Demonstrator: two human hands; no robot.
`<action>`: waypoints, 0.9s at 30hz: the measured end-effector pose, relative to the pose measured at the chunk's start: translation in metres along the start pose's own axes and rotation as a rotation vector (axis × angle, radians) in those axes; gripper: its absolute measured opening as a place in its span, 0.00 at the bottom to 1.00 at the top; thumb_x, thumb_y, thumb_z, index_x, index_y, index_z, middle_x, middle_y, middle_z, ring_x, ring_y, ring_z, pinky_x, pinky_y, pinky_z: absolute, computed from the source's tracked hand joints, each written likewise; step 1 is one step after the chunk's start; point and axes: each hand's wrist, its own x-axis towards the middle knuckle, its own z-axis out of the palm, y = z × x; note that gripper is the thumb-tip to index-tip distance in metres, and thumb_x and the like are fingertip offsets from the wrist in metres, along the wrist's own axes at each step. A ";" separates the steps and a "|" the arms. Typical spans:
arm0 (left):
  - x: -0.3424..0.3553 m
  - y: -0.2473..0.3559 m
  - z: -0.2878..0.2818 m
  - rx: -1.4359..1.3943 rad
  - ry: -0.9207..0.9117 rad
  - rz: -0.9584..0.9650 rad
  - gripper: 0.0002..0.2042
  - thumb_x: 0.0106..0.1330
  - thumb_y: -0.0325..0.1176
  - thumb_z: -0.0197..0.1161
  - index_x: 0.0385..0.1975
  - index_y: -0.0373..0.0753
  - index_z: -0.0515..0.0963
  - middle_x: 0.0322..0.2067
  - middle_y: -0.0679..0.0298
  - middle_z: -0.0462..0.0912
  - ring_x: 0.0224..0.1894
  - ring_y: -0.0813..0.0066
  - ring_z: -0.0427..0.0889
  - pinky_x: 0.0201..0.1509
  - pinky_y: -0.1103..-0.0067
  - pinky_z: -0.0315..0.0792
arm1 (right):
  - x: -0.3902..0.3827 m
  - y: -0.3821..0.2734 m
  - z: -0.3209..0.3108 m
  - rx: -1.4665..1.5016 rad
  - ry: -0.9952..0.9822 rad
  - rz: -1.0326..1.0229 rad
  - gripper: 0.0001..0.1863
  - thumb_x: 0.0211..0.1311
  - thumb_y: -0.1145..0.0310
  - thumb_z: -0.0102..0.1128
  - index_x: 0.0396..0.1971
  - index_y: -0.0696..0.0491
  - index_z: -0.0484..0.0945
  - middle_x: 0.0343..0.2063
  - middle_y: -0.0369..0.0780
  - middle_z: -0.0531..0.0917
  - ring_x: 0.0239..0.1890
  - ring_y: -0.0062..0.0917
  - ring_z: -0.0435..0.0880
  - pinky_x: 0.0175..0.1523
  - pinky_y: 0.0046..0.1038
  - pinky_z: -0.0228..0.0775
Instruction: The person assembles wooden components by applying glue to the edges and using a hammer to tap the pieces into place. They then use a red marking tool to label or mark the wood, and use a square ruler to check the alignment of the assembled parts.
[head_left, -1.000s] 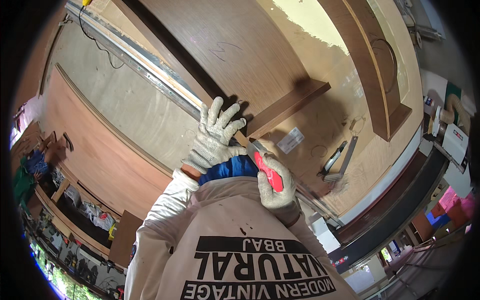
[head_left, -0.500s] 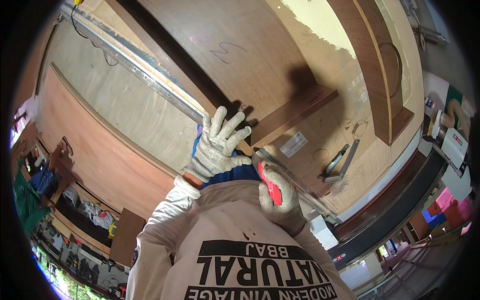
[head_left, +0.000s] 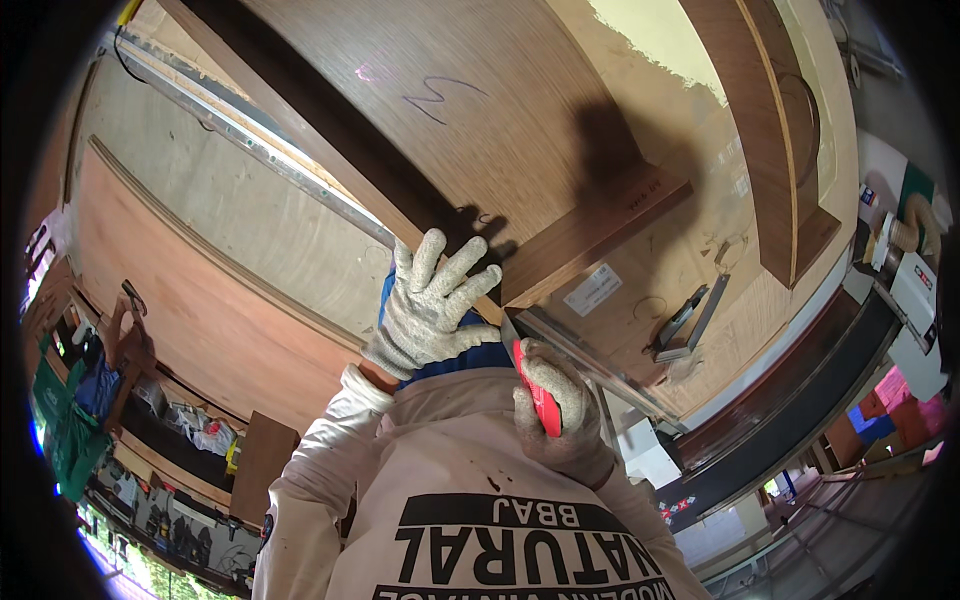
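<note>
My left hand (head_left: 435, 300), in a pale knit glove, lies with fingers spread against the long edge strip (head_left: 340, 175) of a brown veneered wooden box section (head_left: 470, 90). My right hand (head_left: 565, 415), also gloved, grips a red-handled tool (head_left: 540, 390). Its flat metal blade (head_left: 510, 335) points up at the lower corner of that wood, just beside my left thumb; whether it touches is unclear. Right of this corner, a utility knife (head_left: 680, 320) and a metal square (head_left: 705, 315) lie on a light board (head_left: 740, 370) near a white label (head_left: 593, 288).
A curved brown wooden piece (head_left: 770, 150) is at upper right. A pinkish plywood panel (head_left: 180, 300) and a metal rail (head_left: 240, 120) run along the left. Tools and bags (head_left: 205, 435) crowd the lower left. A white machine with a hose (head_left: 905, 290) is at far right.
Both hands and the wood corner sit lower in the picture, as the view has shifted. My left hand stays spread at the edge, and my right keeps its grip on the red tool.
</note>
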 end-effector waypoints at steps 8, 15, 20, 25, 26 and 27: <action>-0.006 -0.006 0.005 -0.007 -0.037 0.035 0.43 0.45 0.68 0.72 0.63 0.54 0.77 0.71 0.61 0.66 0.78 0.43 0.47 0.68 0.36 0.47 | 0.005 -0.002 0.000 -0.005 0.002 -0.011 0.22 0.64 0.79 0.61 0.57 0.62 0.70 0.55 0.55 0.79 0.56 0.47 0.82 0.58 0.38 0.79; -0.006 -0.006 0.005 0.001 -0.053 0.024 0.42 0.45 0.66 0.72 0.63 0.55 0.76 0.71 0.61 0.67 0.76 0.42 0.51 0.66 0.39 0.53 | 0.007 -0.003 0.000 -0.068 -0.032 -0.017 0.22 0.63 0.78 0.63 0.58 0.62 0.71 0.55 0.54 0.79 0.57 0.46 0.82 0.60 0.39 0.76; -0.004 -0.003 0.000 0.019 -0.060 0.016 0.41 0.45 0.66 0.72 0.62 0.55 0.77 0.71 0.62 0.67 0.75 0.43 0.53 0.65 0.42 0.55 | 0.004 -0.001 0.003 -0.074 -0.004 -0.043 0.22 0.63 0.79 0.63 0.57 0.62 0.72 0.55 0.54 0.80 0.57 0.46 0.82 0.61 0.39 0.76; -0.006 -0.004 0.001 0.045 -0.049 0.030 0.41 0.47 0.67 0.71 0.62 0.55 0.76 0.71 0.63 0.68 0.76 0.43 0.52 0.65 0.42 0.56 | 0.003 -0.002 0.004 -0.085 -0.010 -0.019 0.22 0.62 0.78 0.64 0.56 0.62 0.73 0.55 0.54 0.80 0.57 0.46 0.82 0.61 0.39 0.75; -0.006 -0.005 0.002 0.035 -0.045 0.029 0.41 0.47 0.67 0.70 0.62 0.55 0.76 0.71 0.63 0.68 0.76 0.43 0.52 0.65 0.42 0.56 | 0.003 -0.003 0.005 -0.076 -0.007 -0.012 0.22 0.62 0.78 0.64 0.56 0.62 0.73 0.55 0.54 0.80 0.57 0.46 0.82 0.61 0.39 0.75; -0.007 -0.006 0.003 0.024 -0.042 0.028 0.41 0.47 0.67 0.70 0.62 0.56 0.76 0.71 0.63 0.68 0.76 0.43 0.52 0.65 0.42 0.56 | 0.003 -0.003 0.006 -0.076 -0.007 -0.008 0.22 0.61 0.78 0.64 0.56 0.61 0.73 0.54 0.54 0.80 0.57 0.46 0.82 0.61 0.39 0.75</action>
